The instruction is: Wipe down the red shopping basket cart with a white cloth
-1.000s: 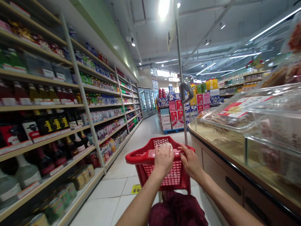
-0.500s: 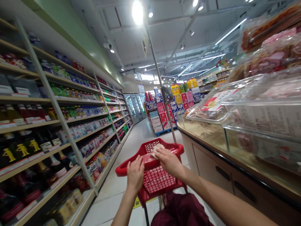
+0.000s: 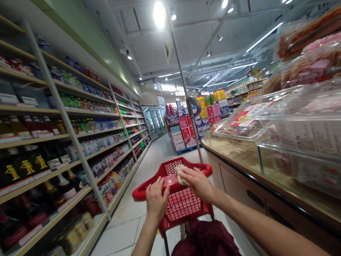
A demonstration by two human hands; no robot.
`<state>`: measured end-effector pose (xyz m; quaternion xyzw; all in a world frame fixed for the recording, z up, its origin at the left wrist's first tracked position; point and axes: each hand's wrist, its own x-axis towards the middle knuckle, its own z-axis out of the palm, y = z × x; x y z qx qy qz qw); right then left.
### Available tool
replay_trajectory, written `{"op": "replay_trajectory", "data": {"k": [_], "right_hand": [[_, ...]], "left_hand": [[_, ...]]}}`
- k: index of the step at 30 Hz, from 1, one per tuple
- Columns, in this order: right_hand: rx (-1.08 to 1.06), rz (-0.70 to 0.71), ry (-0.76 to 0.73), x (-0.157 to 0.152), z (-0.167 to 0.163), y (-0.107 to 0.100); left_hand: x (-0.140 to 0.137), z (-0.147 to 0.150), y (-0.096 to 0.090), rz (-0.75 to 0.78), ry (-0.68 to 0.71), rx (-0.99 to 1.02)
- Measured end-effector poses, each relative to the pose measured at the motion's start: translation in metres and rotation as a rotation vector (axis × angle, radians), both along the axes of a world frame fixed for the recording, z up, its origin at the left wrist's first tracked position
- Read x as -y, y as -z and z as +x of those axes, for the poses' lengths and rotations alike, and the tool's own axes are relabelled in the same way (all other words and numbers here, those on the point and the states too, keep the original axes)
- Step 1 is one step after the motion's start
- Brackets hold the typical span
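A red plastic shopping cart (image 3: 183, 204) with a mesh basket stands right in front of me. My left hand (image 3: 156, 199) is curled over the left part of its near rim, with the fingertips on top. My right hand (image 3: 198, 183) presses a crumpled whitish cloth (image 3: 180, 173) onto the same rim, right of the left hand. Part of the cloth is hidden under the right fingers. A tall metal pole (image 3: 196, 138) with a grey hook-shaped piece rises from behind the basket.
Shelves (image 3: 93, 135) full of bottles and cartons line the left side. To the right, close by, a counter (image 3: 237, 170) bears packaged food in clear trays (image 3: 247, 117). Stacked boxes (image 3: 188, 133) stand on a pallet ahead. Glass-door fridges (image 3: 153, 119) are at the aisle's far end.
The right hand has shifted a little to the right on the rim, and more of the cloth shows. The left hand keeps its place on the cart. The view has shifted slightly.
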<state>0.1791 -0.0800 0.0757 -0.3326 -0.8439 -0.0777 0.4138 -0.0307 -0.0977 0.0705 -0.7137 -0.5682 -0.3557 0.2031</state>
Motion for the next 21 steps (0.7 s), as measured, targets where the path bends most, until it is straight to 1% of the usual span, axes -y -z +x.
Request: {"op": "replay_trajectory", "data": {"k": [2,3,5,7,8,9,12,13,14,15,17,18,20,21], "right_hand": [[-0.006,-0.006,-0.038,-0.008,0.033,-0.004],[-0.031,-0.026,-0.029,-0.013,0.048,-0.006],[-0.117,-0.115,0.040,-0.020,0.068,-0.010],[-0.207,-0.210,0.106,-0.021,0.070,-0.012],[-0.234,-0.227,0.112,-0.018,0.064,-0.011],[-0.241,-0.216,0.093,-0.013,0.056,-0.011],[-0.174,-0.111,-0.038,0.001,0.030,-0.011],[-0.149,-0.124,-0.058,0.001,0.027,-0.013],[-0.139,-0.176,-0.043,-0.002,0.028,-0.017],[-0.146,-0.250,0.001,-0.009,0.034,-0.021],[-0.178,-0.398,0.113,-0.030,0.053,-0.030],[-0.192,-0.445,0.153,-0.041,0.064,-0.034],[-0.195,-0.475,0.167,-0.054,0.079,-0.036],[-0.197,-0.484,0.165,-0.054,0.081,-0.035]], "left_hand": [[0.001,0.000,0.000,0.001,-0.005,0.009],[0.001,0.001,-0.001,0.002,-0.008,0.010],[0.002,0.003,-0.001,0.008,-0.017,0.009],[0.004,0.006,-0.001,0.012,-0.031,0.005],[0.004,0.006,-0.001,0.012,-0.039,0.003],[0.004,0.006,-0.001,0.011,-0.046,0.000],[0.006,0.004,0.001,0.030,-0.065,-0.016],[0.006,0.003,0.002,0.039,-0.066,-0.022],[0.007,0.002,0.002,0.046,-0.064,-0.027],[0.007,0.000,0.002,0.051,-0.059,-0.032],[0.008,-0.001,0.003,0.057,-0.049,-0.038],[0.009,-0.001,0.003,0.061,-0.050,-0.038],[0.009,0.000,0.004,0.063,-0.061,-0.032],[0.009,0.001,0.004,0.058,-0.068,-0.030]]}}
